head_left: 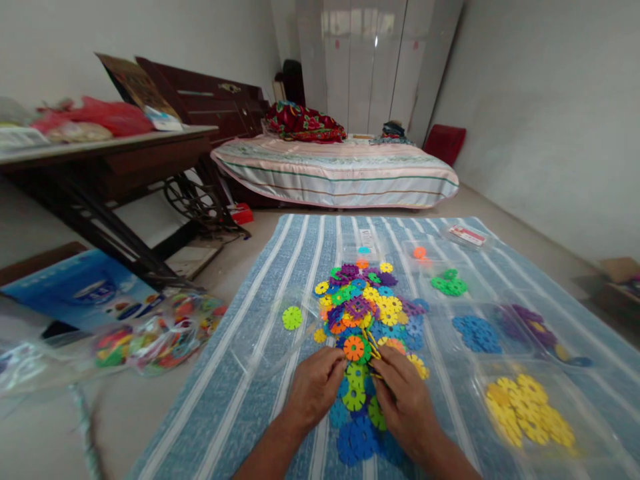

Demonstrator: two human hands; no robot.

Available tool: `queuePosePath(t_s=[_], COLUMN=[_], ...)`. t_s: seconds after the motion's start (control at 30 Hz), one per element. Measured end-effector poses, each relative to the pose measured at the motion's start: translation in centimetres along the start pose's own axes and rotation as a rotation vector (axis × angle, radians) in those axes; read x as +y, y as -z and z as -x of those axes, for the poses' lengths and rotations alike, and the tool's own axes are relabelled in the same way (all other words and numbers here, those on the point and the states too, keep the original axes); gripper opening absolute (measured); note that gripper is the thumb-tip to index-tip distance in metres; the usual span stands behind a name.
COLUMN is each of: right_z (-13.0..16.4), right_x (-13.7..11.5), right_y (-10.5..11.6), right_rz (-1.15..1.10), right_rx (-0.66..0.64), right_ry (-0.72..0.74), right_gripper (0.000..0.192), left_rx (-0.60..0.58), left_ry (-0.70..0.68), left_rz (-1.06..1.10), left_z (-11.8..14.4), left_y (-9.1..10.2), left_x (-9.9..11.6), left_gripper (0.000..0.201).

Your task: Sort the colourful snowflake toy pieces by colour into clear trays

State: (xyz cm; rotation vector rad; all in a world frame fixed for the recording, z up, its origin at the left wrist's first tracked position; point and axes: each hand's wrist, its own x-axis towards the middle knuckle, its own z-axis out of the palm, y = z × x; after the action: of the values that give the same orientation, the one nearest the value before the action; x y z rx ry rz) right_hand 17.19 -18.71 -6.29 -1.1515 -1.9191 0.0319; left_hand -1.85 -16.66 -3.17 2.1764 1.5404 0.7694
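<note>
Plastic snowflake discs (370, 313) lie heaped on the striped mat (260, 373); left hand (315, 390) and right hand (405, 400) together pinch an orange disc (354, 347), best gripped by its edges.

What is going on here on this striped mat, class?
A person works with both hands at a mixed heap of plastic snowflake discs on a blue striped mat. The left hand and right hand meet at an orange disc at the heap's near edge. Clear trays to the right hold sorted discs: green discs, blue discs, and yellow discs.
</note>
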Motion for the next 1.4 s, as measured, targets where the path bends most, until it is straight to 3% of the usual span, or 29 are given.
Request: queuePosePath(t_s=[0.27,0.63,1.03,1.4], right_z=[0.1,0.0,0.0,-0.5], right_x=[0.2,0.8,2.5,2.0], right_y=[0.9,2.7,2.6,2.4], right_rz=[-0.103,-0.062,-0.027,0.014], right_rx=[0.002,-0.022,-0.034,-0.019], right_ry=[-0.026,-0.155,-0.219,-0.172], right_gripper=[0.025,0.019,0.021,0.02], left_rx=[0.005,-0.012,-0.004,-0.005], left_ry=[0.011,0.034,0.018,0.02], left_rz=[0.026,0.02,0.001,0.003], left_z=[-0.3,-0.3,-0.4,-0.5], left_y=[0.1,0.2,0.1,0.2], left_x=[0.1,0.3,0.3,0.3], left_gripper=[0.019,0.019,0.015,0.017])
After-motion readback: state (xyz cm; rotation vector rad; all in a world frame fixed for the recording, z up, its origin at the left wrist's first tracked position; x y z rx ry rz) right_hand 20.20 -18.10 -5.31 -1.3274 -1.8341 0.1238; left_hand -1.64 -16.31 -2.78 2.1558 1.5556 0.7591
